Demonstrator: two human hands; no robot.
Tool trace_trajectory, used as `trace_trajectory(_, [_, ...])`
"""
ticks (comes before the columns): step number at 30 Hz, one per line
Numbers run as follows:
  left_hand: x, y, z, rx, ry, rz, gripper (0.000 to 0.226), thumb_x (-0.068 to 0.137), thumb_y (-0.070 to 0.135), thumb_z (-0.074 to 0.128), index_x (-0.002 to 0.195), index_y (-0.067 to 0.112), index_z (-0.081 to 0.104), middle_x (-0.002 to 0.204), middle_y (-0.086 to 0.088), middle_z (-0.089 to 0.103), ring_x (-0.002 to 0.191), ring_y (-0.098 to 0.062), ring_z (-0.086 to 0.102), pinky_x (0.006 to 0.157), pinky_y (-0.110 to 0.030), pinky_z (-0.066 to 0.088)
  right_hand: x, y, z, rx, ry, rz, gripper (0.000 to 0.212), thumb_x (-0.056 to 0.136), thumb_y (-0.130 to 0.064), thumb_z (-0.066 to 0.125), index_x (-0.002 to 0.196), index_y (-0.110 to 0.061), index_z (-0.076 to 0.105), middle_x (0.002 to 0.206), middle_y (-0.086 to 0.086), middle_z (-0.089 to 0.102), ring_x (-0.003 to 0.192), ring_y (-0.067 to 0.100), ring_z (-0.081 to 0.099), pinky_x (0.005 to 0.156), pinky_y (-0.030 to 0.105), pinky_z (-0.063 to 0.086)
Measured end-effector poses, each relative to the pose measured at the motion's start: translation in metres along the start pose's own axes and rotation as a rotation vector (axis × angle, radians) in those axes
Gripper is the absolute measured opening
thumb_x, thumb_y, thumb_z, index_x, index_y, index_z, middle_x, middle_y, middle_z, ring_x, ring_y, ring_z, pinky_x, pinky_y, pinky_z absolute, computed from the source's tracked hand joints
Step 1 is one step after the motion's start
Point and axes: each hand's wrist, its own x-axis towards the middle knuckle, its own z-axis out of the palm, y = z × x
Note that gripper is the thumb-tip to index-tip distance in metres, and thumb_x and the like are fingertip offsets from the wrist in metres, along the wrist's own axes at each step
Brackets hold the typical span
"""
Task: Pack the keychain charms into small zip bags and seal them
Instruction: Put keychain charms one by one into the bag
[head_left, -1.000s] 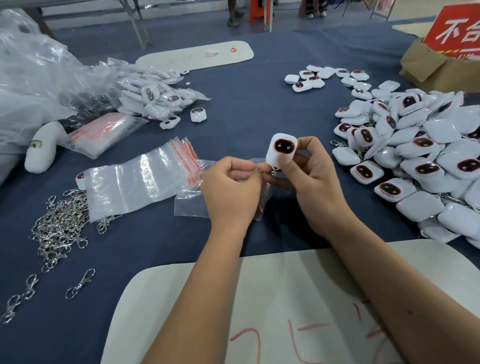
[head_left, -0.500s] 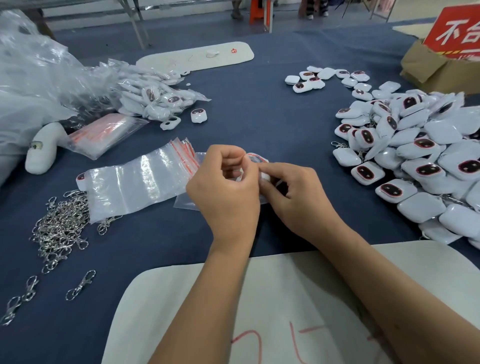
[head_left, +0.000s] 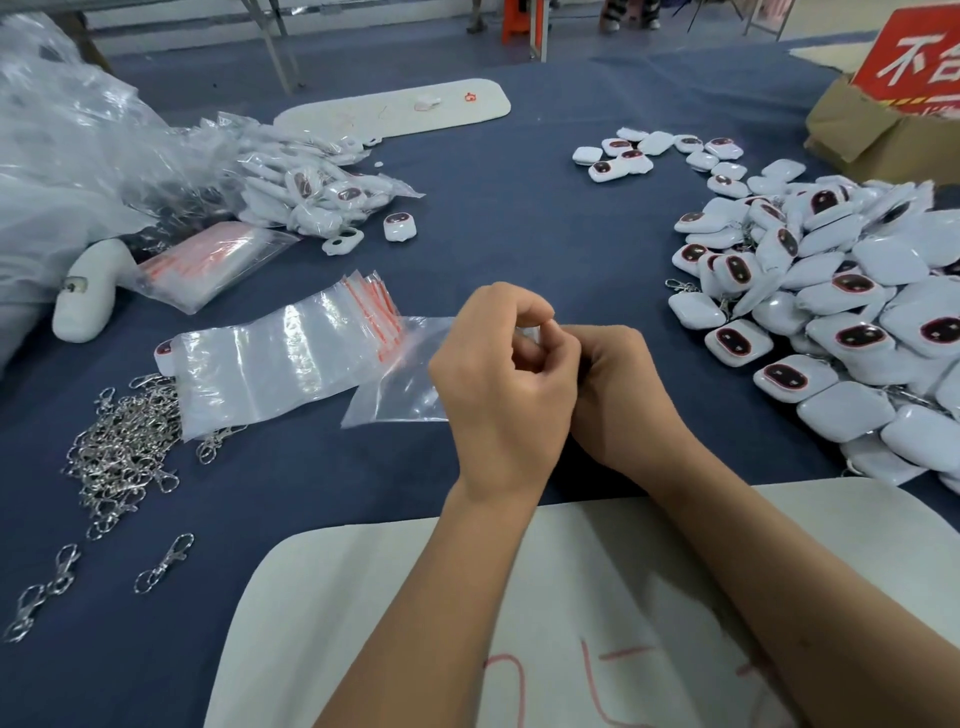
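Clear plastic, that was the small zip bag (head_left: 400, 376), lying flat on the blue tablecloth (head_left: 545, 234) near the middle, with its right end hidden under the hands. The charm being packed couldn't be seen at all; it was probably covered by the fingers, but that can't be told for sure. The left hand (head_left: 501, 387) was curled with thumb and forefinger pinched together right at the bag's mouth. The right hand (head_left: 621, 395) was tucked just behind it, touching it, fingers curled; what they were clamped on, if anything, couldn't be made out.

Further out, a stack of empty zip bags (head_left: 275, 364) with red seal strips was lying toward the left, a heap of metal clasps (head_left: 122, 457) by the left edge, already bagged charms (head_left: 311, 187) at the far left, and the big pile of loose charms (head_left: 841, 312) along the right edge.

For the step to go well, the charm and clasp should be pushed fully below the zip line first, then the seal should be pinched from one end across, so nothing gets caught in the strip.
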Motion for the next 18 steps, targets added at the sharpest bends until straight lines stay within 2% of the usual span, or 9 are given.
trace_trajectory(2, [0.001,0.001,0.000,-0.017,0.011,-0.016,0.014,0.072,-0.001,0.069,0.080,0.009,0.064,0.075,0.003,0.065,0.058,-0.011,0.054,0.057,-0.023,0.046,0.002,-0.002,-0.004,0.113,-0.047,-0.005,0.050,0.093,0.019,0.055,0.082,-0.028,0.069,0.074,-0.023,0.069,0.071,-0.006,0.062,0.067,0.011,0.047])
trace_trajectory(4, [0.001,0.002,0.000,-0.036,0.014,-0.038,0.015,0.072,-0.003,0.070,0.079,0.009,0.064,0.074,0.004,0.066,0.058,-0.011,0.054,0.058,-0.020,0.045,0.002,-0.006,-0.007,0.177,-0.083,0.007,0.048,0.092,0.022,0.056,0.090,-0.024,0.072,0.081,-0.020,0.073,0.077,-0.004,0.066,0.069,0.013,0.050])
trace_trajectory(8, [0.002,0.000,0.001,-0.050,0.003,-0.084,0.017,0.071,-0.005,0.071,0.078,0.008,0.063,0.070,0.006,0.063,0.056,-0.012,0.055,0.058,-0.020,0.045,0.005,-0.002,-0.003,0.245,0.075,0.057,0.020,0.097,0.008,0.064,0.097,-0.007,0.077,0.086,0.006,0.077,0.076,0.016,0.068,0.065,0.031,0.055])
trace_trajectory(10, [0.003,-0.001,0.001,-0.059,-0.009,-0.115,0.017,0.072,-0.005,0.071,0.078,0.010,0.063,0.071,0.006,0.063,0.055,-0.013,0.056,0.058,-0.019,0.045,0.005,0.000,-0.001,0.218,0.188,0.089,0.017,0.096,0.006,0.065,0.098,-0.006,0.077,0.086,0.010,0.078,0.070,0.028,0.070,0.063,0.036,0.057])
trace_trajectory(11, [0.003,-0.002,0.001,-0.062,-0.022,-0.131,0.017,0.073,-0.003,0.071,0.078,0.011,0.062,0.071,0.007,0.063,0.055,-0.013,0.056,0.058,-0.020,0.045,0.005,0.001,0.000,0.168,0.257,0.091,0.019,0.095,0.008,0.065,0.097,-0.007,0.077,0.085,0.006,0.078,0.071,0.030,0.072,0.065,0.037,0.059])
trace_trajectory(13, [0.003,-0.005,0.001,-0.055,-0.073,-0.176,0.016,0.076,0.002,0.070,0.078,0.015,0.061,0.070,0.009,0.062,0.057,-0.013,0.057,0.057,-0.025,0.047,0.004,0.002,0.000,-0.020,0.410,0.075,0.024,0.092,0.009,0.062,0.092,-0.009,0.076,0.086,-0.004,0.078,0.077,0.018,0.074,0.072,0.031,0.061])
trace_trajectory(15, [0.003,-0.010,0.004,-0.047,-0.145,-0.239,0.012,0.081,0.012,0.070,0.077,0.017,0.060,0.070,0.009,0.061,0.060,-0.013,0.057,0.059,-0.033,0.050,0.004,0.003,-0.004,-0.258,0.560,0.085,0.023,0.089,0.005,0.060,0.090,-0.013,0.074,0.087,-0.009,0.075,0.086,0.013,0.070,0.080,0.026,0.055])
trace_trajectory(18, [0.002,-0.017,0.007,-0.023,-0.254,-0.311,0.007,0.084,0.017,0.066,0.078,0.018,0.062,0.073,0.008,0.064,0.068,-0.013,0.061,0.066,-0.042,0.053,0.004,0.007,-0.014,-0.651,0.667,0.145,0.023,0.088,-0.005,0.064,0.107,-0.016,0.073,0.107,0.000,0.072,0.113,0.028,0.057,0.091,0.026,0.035])
